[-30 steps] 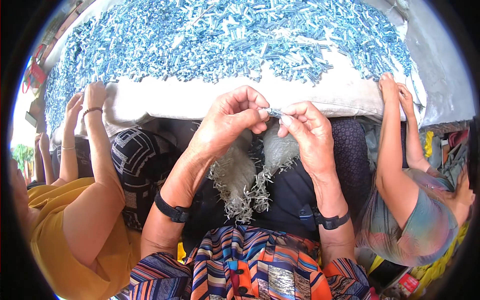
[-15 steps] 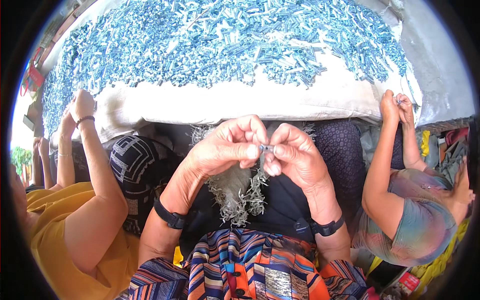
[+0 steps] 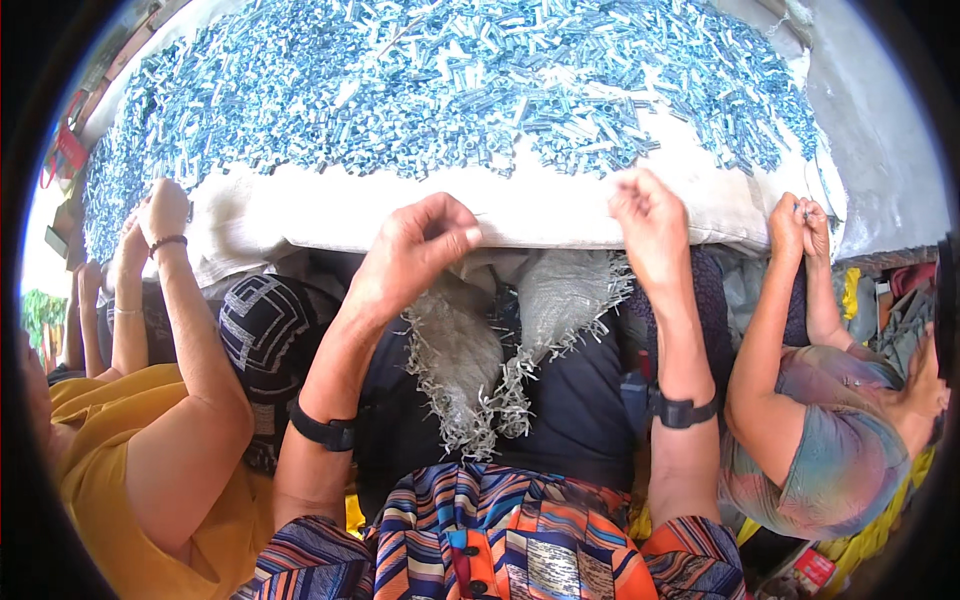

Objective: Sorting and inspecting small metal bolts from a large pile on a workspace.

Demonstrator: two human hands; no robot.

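Note:
Above my lap, near the front edge of the cloth-covered table, my left hand (image 3: 415,250) is open, its thumb apart from the curled fingers and nothing visible between them. My right hand (image 3: 652,225) reaches over the white cloth (image 3: 350,212), its fingers drawn together and slightly blurred. Whether a piece is in those fingertips I cannot make out. Just beyond lies a broad pile of small blue and silvery tube-shaped pieces (image 3: 420,100). A frayed grey woven cloth (image 3: 455,360) hangs over my lap between my forearms.
At left sits a person in a mustard top (image 3: 130,450), hands raised at the table edge. Another person, in a multicoloured top (image 3: 840,430), pinches something small at right. Yellow material (image 3: 880,530) lies at lower right. Grey surface (image 3: 870,130) borders the pile.
My hands, together over my lap on a small shiny tube-shaped piece, have parted. The right has moved right and forward toward the pile; the left slightly left. The piece is no longer visible.

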